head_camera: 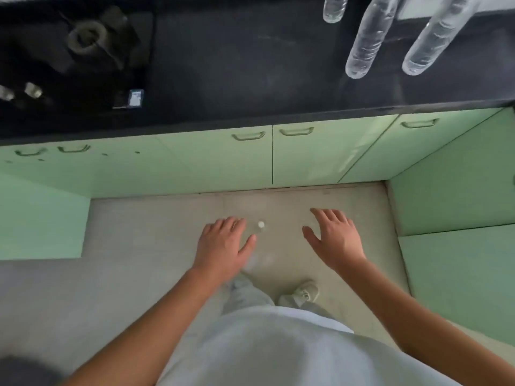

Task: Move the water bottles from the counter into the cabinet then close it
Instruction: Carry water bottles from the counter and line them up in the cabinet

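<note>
Three clear water bottles stand on the black counter (250,65) at the upper right: the first bottle (370,37), the second bottle (437,37) and the third bottle (334,8), which is cut off by the top edge. A fourth clear bottle (257,257) with a white cap, faint and blurred, is low over the floor beside the thumb of my left hand (223,243). That hand is spread palm down with its fingers fairly straight; whether it touches the bottle is unclear. My right hand (333,235) hovers open and holds nothing. The green cabinet doors (320,154) under the counter are closed.
A dark sink (75,57) with a drain sits at the counter's left, with a small white-labelled item (135,98) by it. Green cabinet fronts (457,246) flank the floor on the right and the left. My feet and a grey shoe (302,293) are below my hands.
</note>
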The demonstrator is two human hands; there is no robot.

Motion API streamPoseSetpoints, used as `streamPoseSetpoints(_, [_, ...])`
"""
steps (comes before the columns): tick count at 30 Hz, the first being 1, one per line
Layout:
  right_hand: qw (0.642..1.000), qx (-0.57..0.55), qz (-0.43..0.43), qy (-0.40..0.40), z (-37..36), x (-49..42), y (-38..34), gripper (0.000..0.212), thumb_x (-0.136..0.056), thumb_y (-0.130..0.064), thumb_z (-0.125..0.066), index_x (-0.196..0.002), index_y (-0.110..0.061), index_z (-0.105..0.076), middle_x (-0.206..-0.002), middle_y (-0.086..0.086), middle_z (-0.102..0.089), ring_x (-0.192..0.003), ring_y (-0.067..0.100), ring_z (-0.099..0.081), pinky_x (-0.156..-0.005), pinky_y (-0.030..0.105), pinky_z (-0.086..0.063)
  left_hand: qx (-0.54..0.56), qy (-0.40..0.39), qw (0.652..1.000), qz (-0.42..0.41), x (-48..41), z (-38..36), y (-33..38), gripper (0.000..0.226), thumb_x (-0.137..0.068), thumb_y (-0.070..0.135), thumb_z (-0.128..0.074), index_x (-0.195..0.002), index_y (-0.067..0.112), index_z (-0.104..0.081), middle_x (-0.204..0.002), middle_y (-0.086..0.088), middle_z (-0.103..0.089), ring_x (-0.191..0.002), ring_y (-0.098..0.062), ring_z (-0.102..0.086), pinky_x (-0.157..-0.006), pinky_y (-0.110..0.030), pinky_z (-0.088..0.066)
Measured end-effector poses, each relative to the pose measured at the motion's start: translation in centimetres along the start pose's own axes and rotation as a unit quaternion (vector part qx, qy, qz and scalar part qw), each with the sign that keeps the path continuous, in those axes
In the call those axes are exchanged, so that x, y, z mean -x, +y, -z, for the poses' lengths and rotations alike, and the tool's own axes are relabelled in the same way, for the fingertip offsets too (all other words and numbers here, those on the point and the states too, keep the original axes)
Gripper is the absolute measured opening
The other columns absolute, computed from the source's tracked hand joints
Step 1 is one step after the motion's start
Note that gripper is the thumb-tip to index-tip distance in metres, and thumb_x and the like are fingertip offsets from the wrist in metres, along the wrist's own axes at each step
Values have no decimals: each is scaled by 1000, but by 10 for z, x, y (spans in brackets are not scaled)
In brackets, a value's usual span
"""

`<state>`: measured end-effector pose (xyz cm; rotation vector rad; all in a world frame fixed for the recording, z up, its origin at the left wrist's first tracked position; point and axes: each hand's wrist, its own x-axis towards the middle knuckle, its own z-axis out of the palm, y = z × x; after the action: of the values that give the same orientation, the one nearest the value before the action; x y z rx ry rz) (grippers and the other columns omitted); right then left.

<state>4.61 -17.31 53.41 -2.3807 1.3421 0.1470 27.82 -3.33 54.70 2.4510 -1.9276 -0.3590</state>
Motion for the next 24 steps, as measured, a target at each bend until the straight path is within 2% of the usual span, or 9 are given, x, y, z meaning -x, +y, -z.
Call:
streamPoseSetpoints(4, [999, -29, -4, -28, -23, -7, 9, 58, -99, -51, -45, -145, -16, -48, -141, 5, -58, -134, 29, -47, -105, 41, -40, -8, -43, 998, 43, 8, -9, -2, 54, -95, 52, -39, -118, 12, -66, -112, -6, -71, -95, -32, -66, -78, -41, -50])
streamPoseSetpoints(10, [989, -104, -92, -54, -78, -9, 29, 57, -99, -49, -46, -145, -16, -48, -141, 6, -57, -129, 30, -50, -105, 41, -41, 1, -94, 995, 41, -12, -55, -3, 56, -94, 51, -38, -118, 9, -66, -107, -10, -72, -93, -34, -67, -75, -42, -54])
streamPoseSetpoints(14, [973, -157, -167, -27, -126, -13, 59, 54, -99, -44, -50, -144, -15, -48, -142, 6, -56, -128, 29, -50, -104, 40, -42, 16, -126, 991, 34, -40, -122, -5, 63, -93, 54, -35, -120, 7, -66, -107, -13, -72, -90, -37, -69, -74, -43, -54])
streamPoseSetpoints(20, [946, -209, -245, -25, -215, -30, 101, 54, -100, -42, -51, -146, -15, -46, -144, 3, -53, -134, 24, -47, -106, 39, -40, 47, -157, 985, 58, -79, -231, -8, 67, -94, 58, -33, -132, 8, -57, -126, -14, -66, -109, -38, -64, -85, -45, -50])
streamPoseSetpoints(24, [915, -280, -288, 14, -285, -55, 131, 50, -99, -39, -55, -142, -14, -50, -139, 3, -57, -127, 21, -53, -104, 40, -44, 91, -161, 972, 145, -105, -312, -21, 58, -100, 52, -46, -141, 11, -52, -139, -13, -58, -122, -37, -58, -94, -44, -46])
